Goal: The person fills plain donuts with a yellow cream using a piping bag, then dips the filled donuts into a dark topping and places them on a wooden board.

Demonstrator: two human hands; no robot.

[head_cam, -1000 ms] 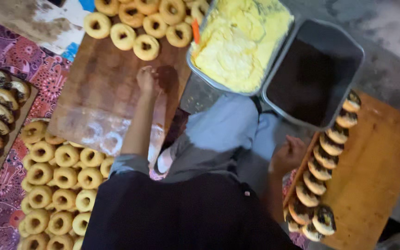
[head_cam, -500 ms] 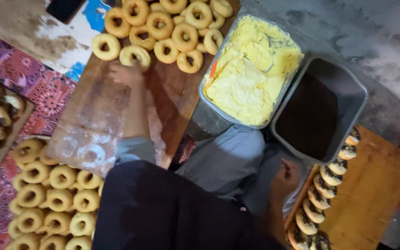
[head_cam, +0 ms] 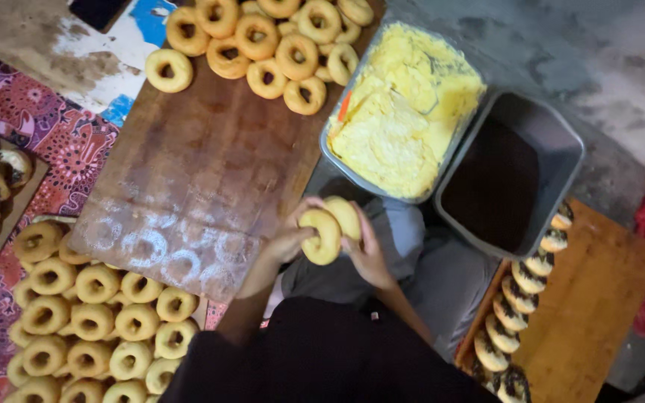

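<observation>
Change since the earlier frame: the left hand (head_cam: 287, 242), which had been stretched out to the doughnut heap at the far end of the wooden board (head_cam: 210, 160), had come back to the lap with a plain ring doughnut (head_cam: 321, 236); the right hand (head_cam: 371, 254), which had hung low beside the right-hand board, had risen to meet it.
Doughnut, position: held in front of the body, above the grey-clad lap (head_cam: 427, 261), just short of the near rim of the cream tray (head_cam: 401, 112); it appeared split, a second half (head_cam: 345, 216) standing behind the first.
Left hand, fingers: curled and clamped on the left edge of the doughnut.
Right hand, fingers: closed against the rear half from the right side.
Surroundings: plain doughnuts (head_cam: 263, 41) heaped at the board's far end; more plain ones (head_cam: 83, 313) crowded at lower left; a grey tub of dark sprinkles (head_cam: 513, 175) beside the cream tray; finished, dark-topped doughnuts (head_cam: 524, 298) in a row on the right-hand board (head_cam: 599, 306); floury ring marks (head_cam: 154, 250) on the near end of the board.
Risk, tearing: the halves looked soft; too firm a pinch or an uneven pull would probably tear the ring.
Risk, dropping: the piece was held over the lap, not the board; a loosened grip would likely land it on cloth or floor.
Risk, smearing: the cream tray lay close ahead; a careless reach could drag a sleeve through it.
</observation>
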